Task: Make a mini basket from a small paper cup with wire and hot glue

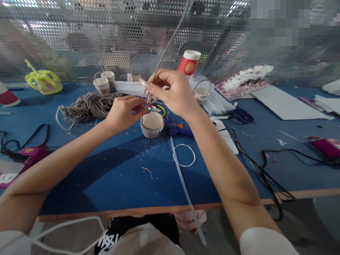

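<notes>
A grey cord point(171, 40) runs down from the top of the view to my two hands, above the blue table. My right hand point(172, 90) pinches it between thumb and fingers. Just to the left and lower, the closed fingertips of my left hand point(124, 111) are on the cord's lower part. Below them a small cup point(151, 131), wrapped in pale and grey material, stands upright with its mouth up. Beside the cup lies a dark blue glue gun point(180, 131), a long clear glue stick point(183, 177) reaching from it past the table edge.
A heap of grey yarn point(91, 106) lies behind my left hand. Small handled baskets point(101, 85) and a red paper cup point(189, 63) stand at the back. A white ring point(194, 156) lies near the glue stick. Black cables point(261, 170) cross the right side; a magenta glue gun point(32, 156) is left.
</notes>
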Tool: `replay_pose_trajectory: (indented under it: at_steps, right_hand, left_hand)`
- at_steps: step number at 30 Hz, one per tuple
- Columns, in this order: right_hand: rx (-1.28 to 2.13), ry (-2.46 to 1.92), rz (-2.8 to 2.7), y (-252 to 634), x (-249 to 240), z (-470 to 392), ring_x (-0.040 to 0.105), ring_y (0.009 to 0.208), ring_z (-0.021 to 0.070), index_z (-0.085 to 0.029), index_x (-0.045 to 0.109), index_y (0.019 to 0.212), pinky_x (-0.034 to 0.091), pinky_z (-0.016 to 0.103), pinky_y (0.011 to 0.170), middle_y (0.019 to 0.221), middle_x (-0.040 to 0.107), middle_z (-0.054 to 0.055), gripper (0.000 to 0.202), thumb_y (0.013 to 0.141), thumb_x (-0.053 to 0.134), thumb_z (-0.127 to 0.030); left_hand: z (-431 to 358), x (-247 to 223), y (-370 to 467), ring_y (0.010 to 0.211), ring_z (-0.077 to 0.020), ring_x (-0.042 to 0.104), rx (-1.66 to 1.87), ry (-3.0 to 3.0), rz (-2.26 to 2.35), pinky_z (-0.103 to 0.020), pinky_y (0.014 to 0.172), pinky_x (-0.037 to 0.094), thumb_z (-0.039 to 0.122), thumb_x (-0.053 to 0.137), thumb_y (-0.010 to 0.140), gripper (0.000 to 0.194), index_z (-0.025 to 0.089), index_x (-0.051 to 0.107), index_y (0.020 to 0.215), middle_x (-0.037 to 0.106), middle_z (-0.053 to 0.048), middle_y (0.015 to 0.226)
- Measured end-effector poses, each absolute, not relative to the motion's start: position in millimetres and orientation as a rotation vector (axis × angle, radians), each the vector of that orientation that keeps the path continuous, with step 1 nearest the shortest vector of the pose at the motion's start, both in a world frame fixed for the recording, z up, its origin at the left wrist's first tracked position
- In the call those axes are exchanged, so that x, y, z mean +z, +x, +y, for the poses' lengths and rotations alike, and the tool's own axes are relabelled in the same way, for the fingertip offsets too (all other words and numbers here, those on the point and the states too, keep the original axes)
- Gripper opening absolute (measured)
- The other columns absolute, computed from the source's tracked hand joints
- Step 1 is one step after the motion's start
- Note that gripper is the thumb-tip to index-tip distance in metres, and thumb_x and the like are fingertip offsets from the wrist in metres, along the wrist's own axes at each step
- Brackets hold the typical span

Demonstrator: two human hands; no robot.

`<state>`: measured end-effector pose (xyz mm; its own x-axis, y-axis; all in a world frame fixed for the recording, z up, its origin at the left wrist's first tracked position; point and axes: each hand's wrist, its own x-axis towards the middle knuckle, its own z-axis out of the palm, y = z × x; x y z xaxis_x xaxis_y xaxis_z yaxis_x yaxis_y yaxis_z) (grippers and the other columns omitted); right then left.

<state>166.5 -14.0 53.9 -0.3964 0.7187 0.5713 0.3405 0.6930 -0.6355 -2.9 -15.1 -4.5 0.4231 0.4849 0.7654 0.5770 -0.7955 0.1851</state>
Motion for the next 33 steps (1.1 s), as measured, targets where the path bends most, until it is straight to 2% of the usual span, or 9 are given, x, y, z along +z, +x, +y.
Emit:
replay_pose_trajectory:
  at_steps: [7,12,17,24,33]
  right_hand:
    - [0.436,-0.876,-2.046,168,53,-13,0.064,0.068,0.0094,-0.017,0.058,0.072,0.050,0.018,0.062,0.071,0.065,0.000,0.037,0.080,0.055,-0.053]
    - [0.381,-0.873,-2.081,168,51,-13,0.065,0.073,0.0104,-0.017,0.060,0.075,0.051,0.019,0.065,0.076,0.066,0.000,0.039,0.083,0.049,-0.053]
    - [0.378,-0.846,-2.096,169,49,-10,0.066,0.071,0.0105,-0.018,0.061,0.078,0.052,0.020,0.064,0.076,0.066,0.000,0.040,0.084,0.047,-0.055]
    - [0.482,-0.845,-2.025,168,52,-12,0.065,0.066,0.0110,-0.019,0.059,0.070,0.051,0.018,0.057,0.069,0.065,0.000,0.039,0.077,0.056,-0.057]
    - [0.524,-0.844,-2.076,177,60,-18,0.062,0.070,0.0151,-0.020,0.060,0.069,0.053,0.027,0.064,0.068,0.064,0.002,0.030,0.077,0.063,-0.048]
  left_hand:
    - [-16,-6,-2,0.053,-0.0091,0.058,-1.233,-2.469,-0.997,-0.022,0.053,0.049,0.031,0.060,0.082,0.016,0.016,0.066,0.079,0.066,-0.001,0.063]
    - [-19,-4,-2,0.061,-0.0149,0.061,-0.888,-2.340,-1.080,-0.025,0.051,0.044,0.039,0.047,0.089,0.034,0.013,0.065,0.077,0.064,-0.006,0.067]
    - [-18,-5,-3,0.051,-0.0138,0.057,-0.623,-2.424,-1.125,-0.024,0.045,0.038,0.035,0.043,0.089,0.029,0.012,0.060,0.086,0.065,-0.006,0.066]
    - [-10,-10,-6,0.048,-0.0124,0.055,-0.667,-2.533,-1.000,-0.024,0.045,0.039,0.026,0.038,0.089,0.025,0.011,0.057,0.087,0.062,-0.006,0.061]
    - [-9,-10,-7,0.045,-0.0123,0.052,-0.766,-2.581,-0.957,-0.024,0.044,0.037,0.024,0.037,0.089,0.025,0.011,0.058,0.087,0.058,-0.004,0.055]
